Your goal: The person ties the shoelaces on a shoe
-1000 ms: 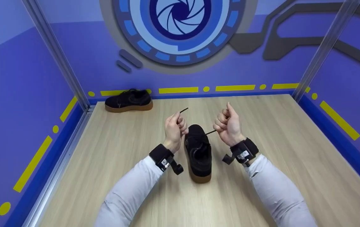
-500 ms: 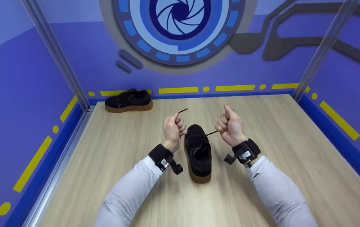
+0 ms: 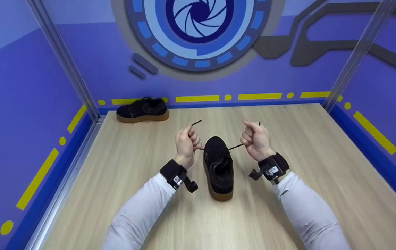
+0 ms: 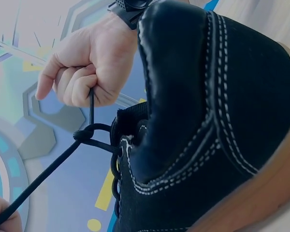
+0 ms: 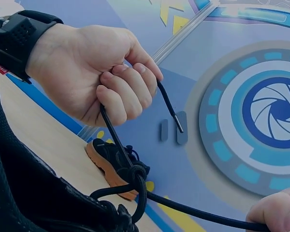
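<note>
A black low shoe [image 3: 222, 185] with a tan sole stands on the wooden table, toe pointing away from me. My left hand [image 3: 185, 144] is left of its toe, fingers curled round one end of the black shoelace [image 5: 208, 216]; the lace tip sticks out past the thumb. On the other side my right hand [image 3: 256, 140] grips the opposite lace end in curled fingers. Between the hands the lace crosses in a loose knot [image 4: 83, 134] above the shoe's opening, as both wrist views show. Both strands run fairly straight from the knot to the fists.
A matching black shoe [image 3: 142, 113] lies sideways to me at the back left of the table [image 3: 142, 159], against the back wall. Blue-purple printed panels [image 3: 20, 114] enclose the table on the left, back and right.
Both hands have moved apart, the left to the left and the right to the right. More lace shows on each side of the shoe, while the shoe has stayed in place.
</note>
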`<state>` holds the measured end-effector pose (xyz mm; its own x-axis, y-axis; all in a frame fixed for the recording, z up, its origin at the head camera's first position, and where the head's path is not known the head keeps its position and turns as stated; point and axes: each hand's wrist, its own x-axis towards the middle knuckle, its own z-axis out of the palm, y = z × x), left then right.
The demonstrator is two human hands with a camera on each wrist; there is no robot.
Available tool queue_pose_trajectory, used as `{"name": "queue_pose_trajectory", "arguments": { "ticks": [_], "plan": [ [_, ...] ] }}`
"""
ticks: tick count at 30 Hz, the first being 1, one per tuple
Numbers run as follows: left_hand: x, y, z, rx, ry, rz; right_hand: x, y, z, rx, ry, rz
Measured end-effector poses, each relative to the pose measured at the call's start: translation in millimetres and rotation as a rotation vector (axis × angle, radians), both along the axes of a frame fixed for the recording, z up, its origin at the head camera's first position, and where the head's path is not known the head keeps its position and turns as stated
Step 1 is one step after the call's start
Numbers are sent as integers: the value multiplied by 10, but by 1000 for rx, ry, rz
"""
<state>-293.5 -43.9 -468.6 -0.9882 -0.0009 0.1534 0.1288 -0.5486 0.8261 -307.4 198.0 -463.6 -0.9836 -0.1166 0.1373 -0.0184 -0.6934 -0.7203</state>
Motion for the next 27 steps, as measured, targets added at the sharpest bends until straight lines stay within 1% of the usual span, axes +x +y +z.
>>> {"name": "queue_pose_trajectory", "arguments": {
  "ticks": [7,17,22,27],
  "plan": [
    [-9,-35,-75,-3,-44,18,-10,63,-53,13,-29,-23],
    [-3,-124,-151,-35,-97,62,-27,135,-92,38,-59,-51],
    [-2,-167,-188,-55,-117,73,-34,160,-113,42,-58,-59],
    [7,-208,-216,-83,-132,65,-34,196,-152,66,-65,-81]
  ]
}}
